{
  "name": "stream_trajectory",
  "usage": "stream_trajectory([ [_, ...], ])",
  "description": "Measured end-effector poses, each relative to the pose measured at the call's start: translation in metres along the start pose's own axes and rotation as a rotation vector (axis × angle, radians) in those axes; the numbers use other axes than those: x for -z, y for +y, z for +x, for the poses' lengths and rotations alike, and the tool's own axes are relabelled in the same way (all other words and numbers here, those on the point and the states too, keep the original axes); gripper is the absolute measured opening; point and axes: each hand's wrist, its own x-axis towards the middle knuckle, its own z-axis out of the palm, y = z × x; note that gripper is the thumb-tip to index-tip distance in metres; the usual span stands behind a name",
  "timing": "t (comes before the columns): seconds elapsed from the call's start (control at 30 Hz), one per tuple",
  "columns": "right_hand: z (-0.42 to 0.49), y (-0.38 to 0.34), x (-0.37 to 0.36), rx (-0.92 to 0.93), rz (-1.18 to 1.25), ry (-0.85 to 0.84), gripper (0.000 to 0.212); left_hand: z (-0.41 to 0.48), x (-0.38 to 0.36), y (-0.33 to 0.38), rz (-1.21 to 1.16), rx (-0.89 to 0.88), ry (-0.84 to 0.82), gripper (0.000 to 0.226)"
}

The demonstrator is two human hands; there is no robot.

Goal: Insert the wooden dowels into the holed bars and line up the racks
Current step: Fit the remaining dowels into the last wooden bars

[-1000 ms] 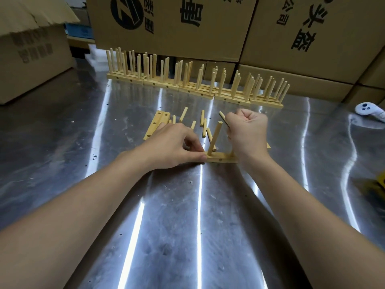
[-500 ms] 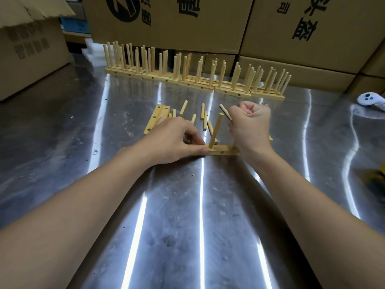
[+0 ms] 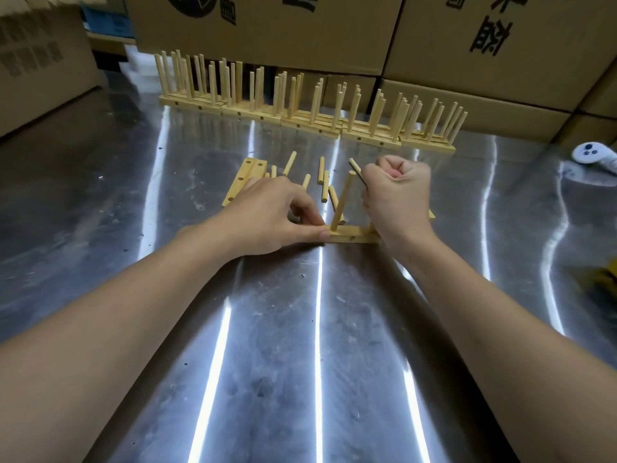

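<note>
Holed bar (image 3: 354, 236): flat on bench (image 3: 300, 329), one upright dowel (image 3: 344, 200) seated in it, between both hands.
Left hand (image 3: 267, 215): fingers (image 3: 307, 213) and thumb pinch the bar's end.
Right hand (image 3: 397, 195): fingers curled tight round a spare dowel (image 3: 354, 164).
Loose dowels (image 3: 323, 182): just beyond the fingers.

A holed bar (image 3: 354, 235) is pinched at its left end by the left hand (image 3: 267, 215) on the metal table (image 3: 300, 345). One dowel (image 3: 344, 198) is seated upright in it, slightly tilted. A second dowel (image 3: 355, 166) is gripped in the fisted right hand (image 3: 397, 198). Loose dowels (image 3: 323, 182) and spare bars (image 3: 247, 178) are located just behind. Finished racks (image 3: 310, 108) are lined up before cardboard boxes (image 3: 467, 45).
</note>
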Motion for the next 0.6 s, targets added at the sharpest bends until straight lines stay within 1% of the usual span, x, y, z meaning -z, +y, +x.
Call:
stream_trajectory([
  [0.03,0.0,0.001,0.0,0.001,0.012,-0.007,0.048,-0.001,0.001,0.002,0.011,-0.008,-0.001,0.021],
  [0.07,-0.001,0.0,0.002,-0.004,0.018,-0.009,0.048,-0.001,-0.001,0.007,-0.029,-0.02,0.026,0.018],
  [0.1,-0.003,-0.001,0.003,-0.011,0.024,-0.001,0.047,-0.001,-0.004,0.017,-0.164,-0.012,0.095,0.016],
  [0.13,-0.004,-0.003,0.003,-0.021,0.032,0.008,0.044,0.002,-0.008,0.03,-0.39,0.037,0.178,0.019],
  [0.17,-0.006,-0.004,0.003,-0.036,0.034,0.014,0.04,0.006,-0.012,0.045,-0.643,0.119,0.252,0.027],
  [0.2,-0.008,-0.006,0.002,-0.051,0.04,0.02,0.036,0.012,-0.019,0.06,-0.828,0.204,0.301,0.034],
  [0.23,-0.009,-0.009,0.001,-0.066,0.063,0.025,0.034,0.017,-0.025,0.074,-0.916,0.271,0.339,0.039],
  [0.33,-0.011,-0.012,0.002,-0.172,0.171,0.009,0.035,0.031,-0.044,0.104,-0.985,0.393,0.468,0.043],
  [0.4,-0.011,-0.011,0.004,-0.237,0.184,0.005,0.036,0.036,-0.051,0.113,-0.975,0.394,0.569,0.041],
  [0.43,-0.01,-0.01,0.006,-0.254,0.183,-0.002,0.039,0.037,-0.053,0.113,-0.965,0.388,0.614,0.036],
  [0.5,-0.01,-0.01,0.008,-0.27,0.19,-0.031,0.043,0.036,-0.057,0.112,-0.947,0.365,0.658,0.029],
  [0.6,-0.008,-0.012,0.011,-0.296,0.217,-0.078,0.036,0.037,-0.06,0.105,-0.932,0.336,0.665,0.028],
])
